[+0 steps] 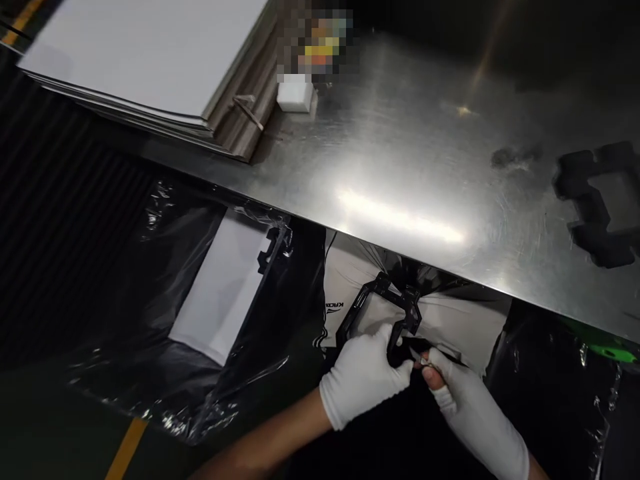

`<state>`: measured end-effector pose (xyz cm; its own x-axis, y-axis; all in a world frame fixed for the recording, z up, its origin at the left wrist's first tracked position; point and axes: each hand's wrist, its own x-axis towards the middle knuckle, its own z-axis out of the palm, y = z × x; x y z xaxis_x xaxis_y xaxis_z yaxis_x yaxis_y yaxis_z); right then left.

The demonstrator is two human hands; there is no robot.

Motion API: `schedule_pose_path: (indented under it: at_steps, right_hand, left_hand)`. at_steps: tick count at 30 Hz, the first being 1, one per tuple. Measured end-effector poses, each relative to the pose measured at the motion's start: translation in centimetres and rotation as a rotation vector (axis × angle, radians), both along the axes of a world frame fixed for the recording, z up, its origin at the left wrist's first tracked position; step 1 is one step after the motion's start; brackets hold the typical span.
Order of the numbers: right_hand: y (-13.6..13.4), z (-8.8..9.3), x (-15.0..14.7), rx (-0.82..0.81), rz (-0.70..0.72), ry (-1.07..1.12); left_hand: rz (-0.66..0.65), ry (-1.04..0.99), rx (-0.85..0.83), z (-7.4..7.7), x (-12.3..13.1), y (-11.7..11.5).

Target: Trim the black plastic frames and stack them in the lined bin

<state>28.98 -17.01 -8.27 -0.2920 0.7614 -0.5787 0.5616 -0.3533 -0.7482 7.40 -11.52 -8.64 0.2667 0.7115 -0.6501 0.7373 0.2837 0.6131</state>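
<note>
My left hand point(365, 373), in a white glove, is closed on the lower part of an angular black plastic frame point(354, 311). The frame is held in front of the table edge, above my lap. Close beside it, my right hand point(473, 410) wears a white glove with the thumb tip bare. Its thumb and fingers pinch a small pointed blade point(416, 356), whose tip points toward the frame near my left thumb. Whether the blade touches the frame I cannot tell. Behind the frame is light-coloured clothing point(460, 323) with dark lettering at the left.
A metal table point(400, 147) spans the top. On it are a stack of white sheets point(150, 53), a white block point(295, 95) and another black frame point(575, 180). At left, a clear plastic bag point(145, 293) contains a white panel point(220, 287). Something green point(613, 352) shows at right.
</note>
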Motion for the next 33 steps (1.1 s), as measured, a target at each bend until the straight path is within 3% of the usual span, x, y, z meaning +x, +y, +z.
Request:
schedule_pose_path:
  at_steps: [4, 10, 17, 28, 33]
  right_hand:
    - [-0.8, -0.6, -1.6, 0.096, 0.21, -0.2]
    - [-0.3, -0.5, -2.5, 0.238, 0.261, -0.34]
    - [-0.7, -0.8, -2.9, 0.332, 0.3, -0.449]
    - [-0.6, -0.7, -3.4, 0.433, 0.236, -0.491]
    - [-0.7, -0.8, -3.5, 0.395, 0.194, -0.461]
  left_hand:
    - [-0.233, 0.198, -0.007, 0.5, -0.1, -0.1]
    - [-0.36, 0.253, 0.044, 0.3, 0.4, -0.4]
    - [-0.381, 0.292, 0.138, -0.2, 0.6, -0.7]
    - [-0.284, 0.301, 0.282, -0.7, 0.7, -1.4]
    - [-0.292, 0.341, 0.289, -0.9, 0.7, -1.5]
